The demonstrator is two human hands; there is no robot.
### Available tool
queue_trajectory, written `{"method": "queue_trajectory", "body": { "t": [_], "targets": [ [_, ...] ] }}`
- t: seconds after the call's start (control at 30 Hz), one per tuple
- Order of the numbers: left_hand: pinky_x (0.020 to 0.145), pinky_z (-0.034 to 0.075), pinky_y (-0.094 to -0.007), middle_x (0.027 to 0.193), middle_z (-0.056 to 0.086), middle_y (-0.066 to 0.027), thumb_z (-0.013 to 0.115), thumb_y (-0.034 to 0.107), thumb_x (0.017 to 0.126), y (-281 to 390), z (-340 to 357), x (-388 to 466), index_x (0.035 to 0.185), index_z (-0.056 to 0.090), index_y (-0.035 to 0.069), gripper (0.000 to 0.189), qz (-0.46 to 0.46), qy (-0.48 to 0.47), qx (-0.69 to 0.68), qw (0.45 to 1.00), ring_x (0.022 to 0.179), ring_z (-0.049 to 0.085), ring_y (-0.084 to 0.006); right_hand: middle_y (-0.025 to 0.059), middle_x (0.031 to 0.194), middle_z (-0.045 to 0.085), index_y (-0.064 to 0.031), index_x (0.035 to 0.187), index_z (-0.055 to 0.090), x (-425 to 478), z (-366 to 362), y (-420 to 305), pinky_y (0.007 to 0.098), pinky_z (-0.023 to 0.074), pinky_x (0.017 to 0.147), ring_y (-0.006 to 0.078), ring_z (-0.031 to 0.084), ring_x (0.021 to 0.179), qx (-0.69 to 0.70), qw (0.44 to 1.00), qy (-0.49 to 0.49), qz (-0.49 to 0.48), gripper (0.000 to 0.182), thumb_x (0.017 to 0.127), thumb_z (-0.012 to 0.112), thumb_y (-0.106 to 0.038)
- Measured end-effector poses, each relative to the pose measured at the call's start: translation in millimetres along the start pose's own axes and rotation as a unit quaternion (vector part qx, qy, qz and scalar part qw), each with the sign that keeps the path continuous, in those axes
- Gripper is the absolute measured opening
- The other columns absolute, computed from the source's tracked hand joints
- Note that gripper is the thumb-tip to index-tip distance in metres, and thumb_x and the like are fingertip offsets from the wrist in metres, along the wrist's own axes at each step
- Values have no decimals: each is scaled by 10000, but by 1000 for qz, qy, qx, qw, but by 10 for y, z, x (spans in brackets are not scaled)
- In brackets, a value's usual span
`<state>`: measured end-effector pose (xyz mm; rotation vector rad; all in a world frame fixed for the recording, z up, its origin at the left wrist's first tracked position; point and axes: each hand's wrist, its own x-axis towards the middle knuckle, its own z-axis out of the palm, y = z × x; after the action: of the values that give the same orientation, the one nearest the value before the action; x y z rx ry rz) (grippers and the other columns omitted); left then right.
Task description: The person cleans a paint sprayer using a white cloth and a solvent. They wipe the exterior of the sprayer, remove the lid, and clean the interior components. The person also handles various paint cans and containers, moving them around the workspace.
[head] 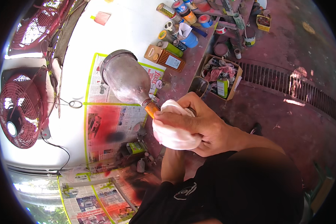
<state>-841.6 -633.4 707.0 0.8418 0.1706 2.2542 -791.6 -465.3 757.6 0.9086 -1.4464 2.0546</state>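
Observation:
My right hand (207, 128) is closed around a crumpled white cloth (176, 138), its thumb lying over the folds. The cloth wraps against the amber neck (151, 109) of what looks like a paint spray gun's cup. This scuffed grey cup (126, 78) tilts up and away to the left, a dark lid ring at its wide end. The rest of the tool is hidden by the cloth and hand. Only my left forearm (173, 163) shows, rising from below; the left hand is hidden behind the cloth, so its grip cannot be made out.
Paint-stained newspaper (103, 134) taped in yellow-green covers the wall on the left, near a wall fan (21, 112). Several cans and a brown rectangular container (165, 58) stand beyond. A cardboard box (226, 95) holds rags and a can beside a floor grate (268, 77).

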Motion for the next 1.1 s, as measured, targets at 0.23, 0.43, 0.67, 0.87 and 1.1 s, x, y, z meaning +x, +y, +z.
{"method": "queue_trajectory", "body": {
  "t": [0.23,0.43,0.67,0.87,1.1],
  "targets": [
    [427,480,-329,859,692,-196,614,185,940,25,-52,-89,1115,606,-61,302,13,72,71,995,417,505,-162,68,1002,616,-74,1334,722,-92,158,11,258,454,691,147,584,805,-70,990,119,-22,617,743,833,68],
    [466,459,-340,855,679,-145,626,117,889,210,-105,-235,1247,560,-33,393,-16,276,298,914,419,451,-140,98,936,672,-2,1161,765,-167,-194,147,264,479,606,152,642,749,-142,976,162,-18,367,804,847,22],
    [498,423,-293,706,619,-78,627,80,939,120,-93,-177,991,657,-12,109,-86,397,477,780,507,503,-129,153,1214,661,36,1100,744,-16,-344,247,415,527,884,306,630,1085,-363,929,63,-42,334,1028,643,-274],
    [511,442,-300,724,629,-57,577,87,951,29,-193,-223,997,664,-24,149,-176,376,617,669,564,533,-104,208,761,680,21,863,747,104,-641,526,490,548,674,385,700,715,-431,844,-93,306,478,1062,535,-358],
    [582,436,-266,734,619,-17,591,150,1032,24,-344,-633,972,705,-26,218,-205,406,692,560,646,547,-84,201,823,688,-7,1076,755,113,-954,656,423,537,698,323,646,648,-7,844,27,535,572,1111,391,-447]
  ]
}}
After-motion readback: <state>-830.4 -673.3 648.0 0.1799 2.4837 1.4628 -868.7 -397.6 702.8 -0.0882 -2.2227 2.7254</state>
